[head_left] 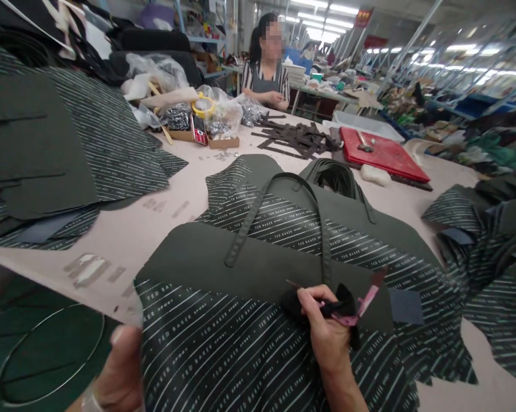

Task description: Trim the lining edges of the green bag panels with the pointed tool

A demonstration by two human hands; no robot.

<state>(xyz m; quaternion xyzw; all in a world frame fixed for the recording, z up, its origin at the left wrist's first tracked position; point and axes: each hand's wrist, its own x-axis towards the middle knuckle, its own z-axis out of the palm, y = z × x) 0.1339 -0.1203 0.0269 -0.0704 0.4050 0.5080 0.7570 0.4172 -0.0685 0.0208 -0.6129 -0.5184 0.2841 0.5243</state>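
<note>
Across the table in front of me lies a dark green bag panel [223, 343] with white printed stripes and a plain upper band. A looped strap handle [322, 229] is attached to that band. My left hand [122, 366] is at the panel's left edge, gripping it, with the fingers behind it mostly hidden. Over the panel, below the handle's right end, my right hand [326, 320] is closed around a thin pointed tool [294, 283] wrapped with black cloth and a pink strip. More striped panels with handles lie behind this one.
Stacked panels [47, 137] lie at the left and more striped pieces [498, 229] at the right. Farther back are dark strips [292, 137], a red board [382, 154] with a hammer, yellow tape [203, 106] and plastic bags. A person [266, 68] is across the table.
</note>
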